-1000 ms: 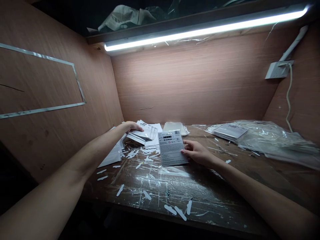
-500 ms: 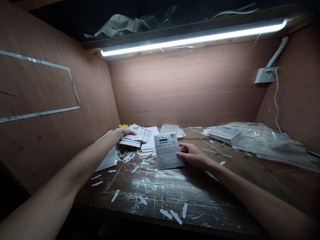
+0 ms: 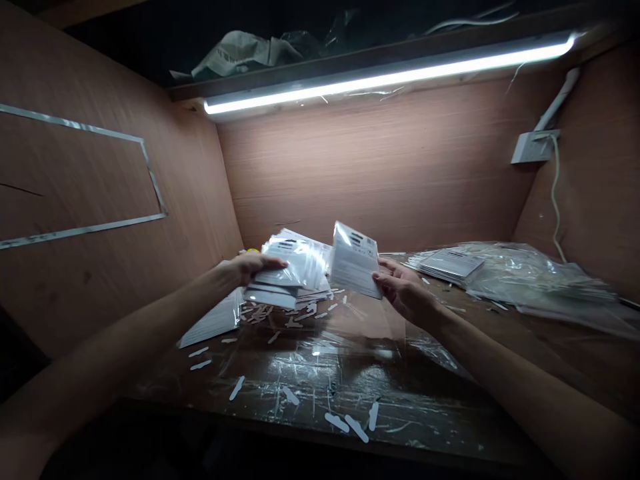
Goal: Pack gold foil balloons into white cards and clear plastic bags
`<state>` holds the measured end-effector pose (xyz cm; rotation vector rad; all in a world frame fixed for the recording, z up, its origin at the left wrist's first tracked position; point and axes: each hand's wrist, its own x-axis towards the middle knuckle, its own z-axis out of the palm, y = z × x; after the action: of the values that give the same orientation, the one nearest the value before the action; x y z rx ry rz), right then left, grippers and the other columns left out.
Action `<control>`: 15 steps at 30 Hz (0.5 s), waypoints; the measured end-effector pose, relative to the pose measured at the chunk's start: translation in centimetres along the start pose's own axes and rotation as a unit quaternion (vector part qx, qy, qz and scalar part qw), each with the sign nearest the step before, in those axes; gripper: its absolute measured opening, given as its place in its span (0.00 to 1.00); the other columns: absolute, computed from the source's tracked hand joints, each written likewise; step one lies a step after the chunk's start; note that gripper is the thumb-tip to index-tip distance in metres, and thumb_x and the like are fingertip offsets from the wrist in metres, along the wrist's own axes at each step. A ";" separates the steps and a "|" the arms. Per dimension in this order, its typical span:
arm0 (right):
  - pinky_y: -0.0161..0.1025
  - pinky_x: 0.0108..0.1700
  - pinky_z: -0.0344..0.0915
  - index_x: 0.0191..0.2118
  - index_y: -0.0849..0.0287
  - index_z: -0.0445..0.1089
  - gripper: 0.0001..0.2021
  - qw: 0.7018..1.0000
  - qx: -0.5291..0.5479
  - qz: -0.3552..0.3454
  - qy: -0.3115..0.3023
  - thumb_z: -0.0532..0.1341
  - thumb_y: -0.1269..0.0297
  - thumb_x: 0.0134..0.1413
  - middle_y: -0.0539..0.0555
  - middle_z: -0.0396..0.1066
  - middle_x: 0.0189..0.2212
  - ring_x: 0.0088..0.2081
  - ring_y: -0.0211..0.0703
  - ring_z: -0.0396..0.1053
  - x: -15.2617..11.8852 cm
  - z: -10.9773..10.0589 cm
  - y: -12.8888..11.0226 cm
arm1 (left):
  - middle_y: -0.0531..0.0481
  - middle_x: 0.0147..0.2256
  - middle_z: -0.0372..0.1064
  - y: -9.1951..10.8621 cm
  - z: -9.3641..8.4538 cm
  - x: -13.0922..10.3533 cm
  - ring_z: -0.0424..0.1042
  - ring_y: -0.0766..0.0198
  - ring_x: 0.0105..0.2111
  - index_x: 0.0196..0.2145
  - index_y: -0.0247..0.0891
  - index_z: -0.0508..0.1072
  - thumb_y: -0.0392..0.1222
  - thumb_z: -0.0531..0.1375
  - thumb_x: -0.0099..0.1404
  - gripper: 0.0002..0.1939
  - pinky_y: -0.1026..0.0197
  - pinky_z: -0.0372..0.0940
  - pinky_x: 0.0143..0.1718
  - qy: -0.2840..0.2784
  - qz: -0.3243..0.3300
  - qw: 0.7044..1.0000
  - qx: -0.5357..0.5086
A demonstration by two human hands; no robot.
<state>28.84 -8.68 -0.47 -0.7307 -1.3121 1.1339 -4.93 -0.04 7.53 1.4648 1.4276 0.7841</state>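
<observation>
My left hand [image 3: 257, 267] grips a fanned stack of printed white cards [image 3: 295, 263] in clear sleeves, its thumb on top, at left centre. In my right hand [image 3: 400, 283] one sleeved card [image 3: 355, 260] with black print is pinched by its right edge, tilted and raised over the table. A narrow gap separates this card from the stack. White paper strips [image 3: 260, 312] lie beneath the stack, and a printed sheet [image 3: 215, 321] is to the left under my forearm.
A pile of sleeved cards [image 3: 450, 265] lies at the back right beside clear plastic bags [image 3: 540, 283]. Loose white tabs [image 3: 357, 428] are scattered near the table's front edge. A white socket box [image 3: 535, 147] with a cable hangs at the right.
My right hand has lifted its card up and rightward, now tilted. My left hand has moved slightly right with the stack, which now looks raised and more fanned.
</observation>
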 end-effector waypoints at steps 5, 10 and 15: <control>0.42 0.37 0.72 0.74 0.54 0.48 0.42 0.988 -0.144 0.036 -0.042 0.65 0.64 0.56 0.55 0.77 0.34 0.32 0.44 0.72 -0.5 0.3 -0.3 | 0.38 0.36 0.82 -2.3 5.4 -2.7 0.81 0.51 0.33 0.35 0.31 0.80 0.36 0.74 0.50 0.15 0.57 0.78 0.35 -0.109 -0.060 0.983 -0.135; 0.46 0.42 0.72 0.60 0.54 0.73 0.27 0.929 -0.317 -0.040 -0.187 0.59 0.70 0.52 0.57 0.78 0.44 0.39 0.48 0.72 -0.7 -0.9 -1.7 | 0.41 0.33 0.82 -3.6 6.8 -4.3 0.82 0.50 0.31 0.38 0.33 0.79 0.38 0.70 0.55 0.13 0.56 0.78 0.33 -0.139 -0.109 0.968 -0.178; 0.52 0.50 0.69 0.66 0.52 0.65 0.36 0.796 -0.518 -0.248 -0.191 0.66 0.71 0.49 0.60 0.73 0.48 0.45 0.53 0.70 -1.2 -0.5 -1.7 | 0.42 0.34 0.82 -4.3 6.8 -5.2 0.82 0.50 0.31 0.43 0.33 0.79 0.40 0.67 0.59 0.14 0.56 0.78 0.33 -0.206 -0.140 0.939 -0.238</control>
<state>29.84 -10.28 0.53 -0.8462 -2.3434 0.0237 -1.09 -6.69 1.78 0.9526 1.0034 0.5499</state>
